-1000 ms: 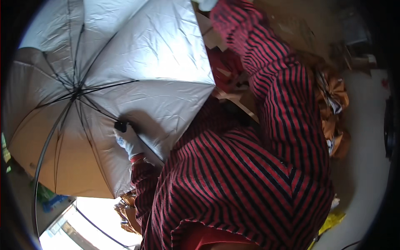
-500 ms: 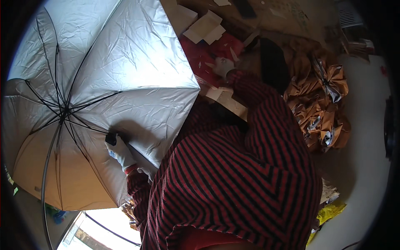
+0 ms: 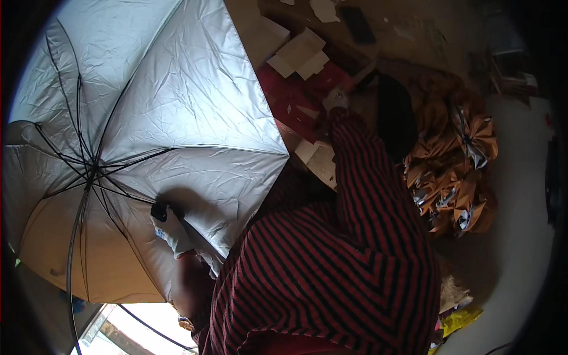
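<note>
The right hand [image 3: 337,99] had drawn back to the red material [image 3: 281,92], with only the left hand [image 3: 170,234] at the open silver umbrella [image 3: 201,89] spread around it; neither grip was clear.

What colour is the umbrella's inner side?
Umbrella lining is silvery, browner at lower left; best in head view.

The left grip [image 3: 170,229] points forward while the right grip [image 3: 336,99] reaches farther ahead.
</note>
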Motion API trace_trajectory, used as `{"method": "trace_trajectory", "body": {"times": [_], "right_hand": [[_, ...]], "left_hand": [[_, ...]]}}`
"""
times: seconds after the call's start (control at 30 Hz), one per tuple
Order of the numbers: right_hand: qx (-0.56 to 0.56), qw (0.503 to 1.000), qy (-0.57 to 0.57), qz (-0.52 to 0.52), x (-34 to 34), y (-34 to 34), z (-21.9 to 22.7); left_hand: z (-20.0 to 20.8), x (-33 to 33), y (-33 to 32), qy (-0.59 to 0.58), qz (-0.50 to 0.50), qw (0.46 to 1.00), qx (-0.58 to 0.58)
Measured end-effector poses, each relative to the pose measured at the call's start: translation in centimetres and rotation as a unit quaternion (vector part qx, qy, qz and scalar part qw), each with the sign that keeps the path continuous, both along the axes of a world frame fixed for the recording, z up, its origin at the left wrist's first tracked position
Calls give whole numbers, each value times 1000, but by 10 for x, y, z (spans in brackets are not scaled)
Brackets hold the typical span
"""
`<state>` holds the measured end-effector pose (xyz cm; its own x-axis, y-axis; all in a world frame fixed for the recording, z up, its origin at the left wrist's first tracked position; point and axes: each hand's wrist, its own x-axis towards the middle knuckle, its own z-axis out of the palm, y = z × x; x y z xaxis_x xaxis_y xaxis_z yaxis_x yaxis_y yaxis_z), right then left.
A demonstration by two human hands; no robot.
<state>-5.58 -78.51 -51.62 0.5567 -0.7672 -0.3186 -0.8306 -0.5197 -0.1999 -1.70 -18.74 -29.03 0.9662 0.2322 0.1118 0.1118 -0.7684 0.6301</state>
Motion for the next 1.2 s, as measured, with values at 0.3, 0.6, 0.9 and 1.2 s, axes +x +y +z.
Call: {"method": "trace_trajectory", "body": {"times": [0.3,0.6,0.9,1.2], "right_hand": [[-101,986,-87,104,-15,-3,7],[118,724,-677,-54,45,121,237],[627,546,-475,287,79,336,372],[674,656,-314,130,111,476,238]], "left_hand": [[-9,4,8,19,7,996,90],[-3,18,-14,130,75,970,193],[6,17,2,38,66,995,60],[8,14,22,-52,5,998,-40]]}}
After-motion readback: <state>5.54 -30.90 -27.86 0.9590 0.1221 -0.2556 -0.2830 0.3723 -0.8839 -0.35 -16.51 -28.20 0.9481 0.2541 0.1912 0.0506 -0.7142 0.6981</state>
